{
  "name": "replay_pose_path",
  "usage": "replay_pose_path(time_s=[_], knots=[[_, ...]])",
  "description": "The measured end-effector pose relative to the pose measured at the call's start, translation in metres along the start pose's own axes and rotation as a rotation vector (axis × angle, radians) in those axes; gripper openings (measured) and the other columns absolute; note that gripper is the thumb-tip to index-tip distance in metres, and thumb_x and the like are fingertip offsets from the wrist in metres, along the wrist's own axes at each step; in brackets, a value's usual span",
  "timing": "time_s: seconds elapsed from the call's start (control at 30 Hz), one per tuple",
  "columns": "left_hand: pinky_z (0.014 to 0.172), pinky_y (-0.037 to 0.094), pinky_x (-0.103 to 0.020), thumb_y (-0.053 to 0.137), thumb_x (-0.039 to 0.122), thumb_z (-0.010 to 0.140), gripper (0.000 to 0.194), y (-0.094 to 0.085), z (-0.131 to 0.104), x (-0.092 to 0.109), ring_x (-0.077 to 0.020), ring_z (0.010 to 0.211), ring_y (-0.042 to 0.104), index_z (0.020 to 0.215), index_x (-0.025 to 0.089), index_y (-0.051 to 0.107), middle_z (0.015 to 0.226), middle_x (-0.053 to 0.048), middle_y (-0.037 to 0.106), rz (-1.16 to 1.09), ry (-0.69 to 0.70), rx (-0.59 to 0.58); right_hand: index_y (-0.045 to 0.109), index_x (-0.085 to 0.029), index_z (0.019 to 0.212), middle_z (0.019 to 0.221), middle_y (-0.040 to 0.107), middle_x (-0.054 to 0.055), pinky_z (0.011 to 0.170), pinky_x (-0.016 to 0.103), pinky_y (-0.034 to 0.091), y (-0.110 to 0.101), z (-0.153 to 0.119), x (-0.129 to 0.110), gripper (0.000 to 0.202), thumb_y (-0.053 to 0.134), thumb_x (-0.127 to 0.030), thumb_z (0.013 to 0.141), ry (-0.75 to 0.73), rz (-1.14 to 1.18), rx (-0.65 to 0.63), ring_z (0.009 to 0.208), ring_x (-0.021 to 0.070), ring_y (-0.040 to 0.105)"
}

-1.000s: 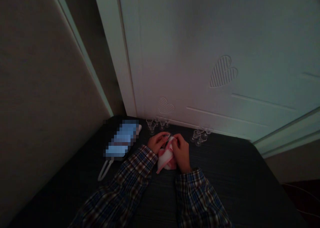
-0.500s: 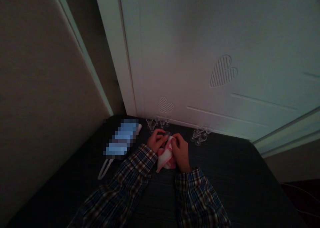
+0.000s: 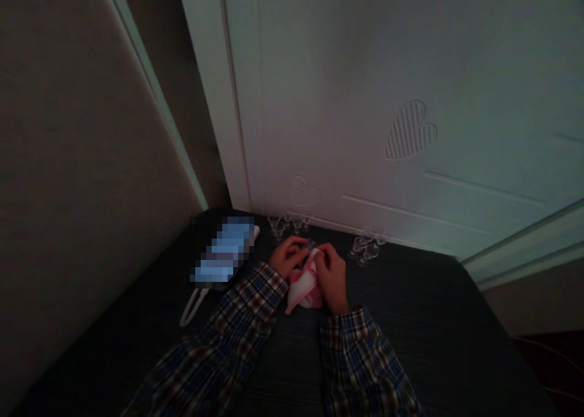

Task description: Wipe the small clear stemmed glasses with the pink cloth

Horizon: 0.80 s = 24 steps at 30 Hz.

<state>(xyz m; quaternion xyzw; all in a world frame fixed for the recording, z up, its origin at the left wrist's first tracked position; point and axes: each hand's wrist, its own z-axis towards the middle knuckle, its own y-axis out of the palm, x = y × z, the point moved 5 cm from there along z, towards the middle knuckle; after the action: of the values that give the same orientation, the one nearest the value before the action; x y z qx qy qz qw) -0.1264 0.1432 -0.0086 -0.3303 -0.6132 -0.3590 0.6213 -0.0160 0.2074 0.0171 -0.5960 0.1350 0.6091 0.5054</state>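
Gripping the pink-and-white cloth [image 3: 302, 290], the right hand [image 3: 333, 276] faces the left hand [image 3: 286, 257], whose narrowly curled fingers touch a small clear glass [image 3: 311, 244]. The glass lies between both sets of fingertips, beyond the cloth's bulk, nearer the left; its long axis cannot be told.

I see a phone [image 3: 223, 252] left of a cloth [image 3: 305, 288] on the table [image 3: 410, 332]. Glasses [image 3: 297, 223] stand behind, more glasses [image 3: 364, 249] right.

Can't read the phone [image 3: 223, 251] left of the cloth [image 3: 303, 290], its screen blurred into blocks. Can't identify the clear piece [image 3: 311, 244] above the cloth, part-hidden by fingers [image 3: 295, 241]. Can't follow the sleeves [image 3: 358, 350] below, cut off by the edge.
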Motion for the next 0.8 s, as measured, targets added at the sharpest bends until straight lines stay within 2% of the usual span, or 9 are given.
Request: replay_pose_path(time_s=[0.8], knots=[[0.049, 0.034, -0.020, 0.054, 0.033, 0.072, 0.034, -0.0020, 0.0024, -0.0034, -0.0079, 0.049, 0.044, 0.097, 0.011, 0.052, 0.052, 0.004, 0.047, 0.026, 0.020, -0.007, 0.053, -0.018, 0.075, 0.063, 0.052, -0.004, 0.055, 0.019, 0.032, 0.0004, -0.0002, 0.0005, 0.019, 0.037, -0.026, 0.079, -0.009, -0.006, -0.003, 0.058, 0.0090, 0.048]])
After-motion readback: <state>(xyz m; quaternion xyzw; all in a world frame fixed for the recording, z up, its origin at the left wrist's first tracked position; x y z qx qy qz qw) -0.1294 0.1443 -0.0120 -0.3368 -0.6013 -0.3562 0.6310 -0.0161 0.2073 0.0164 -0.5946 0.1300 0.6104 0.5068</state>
